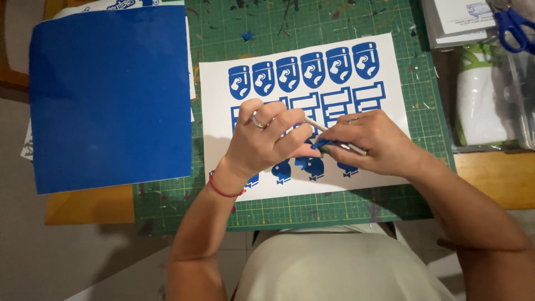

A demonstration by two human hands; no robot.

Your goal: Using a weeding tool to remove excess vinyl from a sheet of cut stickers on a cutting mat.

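Seen from the head camera, looking down: a white backing sheet (217, 111) printed with rows of blue vinyl decals (304, 69) is laid flat on a green cutting mat (334, 22), so that the work is steadied under both hands. The left hand (267, 139), with a ring and a red string bracelet (223, 188) at the wrist, is curled with fingers drawn narrow, pressed down on the sheet just beside the tool tip. The right hand (373, 139) is closed around a thin silver weeding tool (334, 136), held like a pen across the fingers. A crumpled scrap of blue vinyl (322, 144) is pinched between the fingertips of both hands, just above the lower row of decals. A large blue vinyl sheet (111, 97) lies well apart, beyond the left knuckles. Blue-handled scissors (515, 28) lie far beyond the right hand.
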